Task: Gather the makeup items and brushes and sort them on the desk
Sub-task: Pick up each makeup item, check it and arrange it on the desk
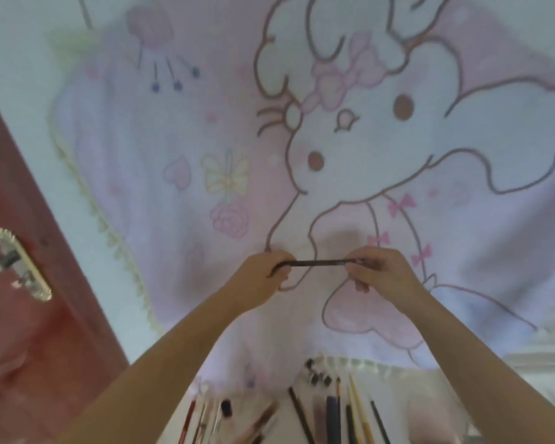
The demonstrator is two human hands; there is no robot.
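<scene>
Two hands: both raised in front of the camera, holding one thin dark stick (318,263) level between them, well above the desk.
Left hand (263,277): fingers curled shut around the left end of the stick; that tip is hidden inside the fist.
Right hand (382,270): fingers pinched closed on the right end; the tip shows only as a dark smear past the knuckles.
Stick: too blurred to tell whether it is a pencil, liner or brush handle.
Desk (414,408): pale surface at the near edge, mostly cut off by the frame bottom and hidden by the forearms.
Left group of brushes (225,418): several reddish and dark handles lying fanned, lower ends cut off.
Right group of pencils and brushes (340,411): dark and tan sticks lying roughly side by side, running off the near edge.
Small dark pieces (318,373): a cluster at the far end of the right group, unclear.
Cloth (334,139): pink and white cartoon print hanging behind the desk, soft with motion blur.
Door (29,315): red-brown, at left, with a metal handle plate (20,264); partly cut off.
</scene>
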